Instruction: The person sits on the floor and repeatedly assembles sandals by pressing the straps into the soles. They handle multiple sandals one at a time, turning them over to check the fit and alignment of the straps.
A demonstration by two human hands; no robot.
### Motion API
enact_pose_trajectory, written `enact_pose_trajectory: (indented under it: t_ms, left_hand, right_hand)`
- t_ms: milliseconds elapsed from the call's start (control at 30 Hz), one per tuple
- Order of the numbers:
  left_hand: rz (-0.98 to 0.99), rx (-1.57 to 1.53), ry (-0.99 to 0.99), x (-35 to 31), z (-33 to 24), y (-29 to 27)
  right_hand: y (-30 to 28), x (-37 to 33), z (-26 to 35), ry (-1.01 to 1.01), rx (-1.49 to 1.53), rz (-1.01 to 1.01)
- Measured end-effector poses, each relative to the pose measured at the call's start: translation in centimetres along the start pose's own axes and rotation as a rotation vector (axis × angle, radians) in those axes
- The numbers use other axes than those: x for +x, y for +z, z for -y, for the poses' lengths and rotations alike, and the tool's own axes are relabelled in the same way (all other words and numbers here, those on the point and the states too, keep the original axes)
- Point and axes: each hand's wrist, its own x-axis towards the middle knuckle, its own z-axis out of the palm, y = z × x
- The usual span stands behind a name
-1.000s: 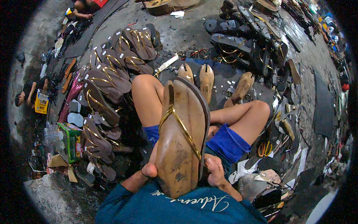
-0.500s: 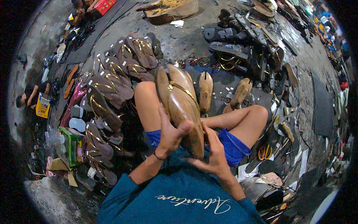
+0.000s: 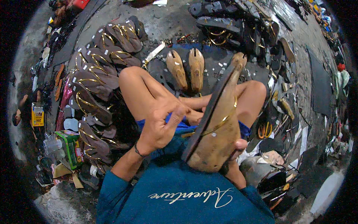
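Note:
My right hand (image 3: 239,145) grips a wooden shoe last (image 3: 220,143) from its right side, with the thumb showing and most fingers hidden behind it. A dark sandal sole (image 3: 203,128) lies along the last's left side, and a gold strap (image 3: 225,120) crosses the wood. The last is tilted, its narrow end pointing away from me. To the left, my left hand (image 3: 160,125) is apart from the last, fingers curled and thumb laid over them; whatever they hold, if anything, is hidden. Two wooden lasts (image 3: 176,69) lie beyond my legs; another last (image 3: 239,59) shows behind the held one's far end.
Rows of brown sandals with gold straps (image 3: 93,97) lie on the left, by a green box (image 3: 70,147). Dark sandals (image 3: 218,28) are piled at the far right. Orange-handled scissors (image 3: 265,130) and scraps lie on the right. A white strip (image 3: 154,52) lies ahead.
My left hand has let go of the last and moved away to the left. The last has turned onto its side, showing the sole's edge, and moved right in my right hand.

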Motion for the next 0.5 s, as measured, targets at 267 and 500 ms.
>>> enact_pose_trajectory:
  t_ms: [267, 500]
  left_hand:
    - [0.321, -0.680, -0.344, -5.2, -1.8, 5.3]
    - [0.354, -0.757, -0.502, -7.1, -3.6, 3.9]
  right_hand:
    - [1.4, -6.0, 3.0, 0.126, 0.121, -0.276]
    - [2.5, -5.9, 3.2, 0.167, 0.097, -0.349]
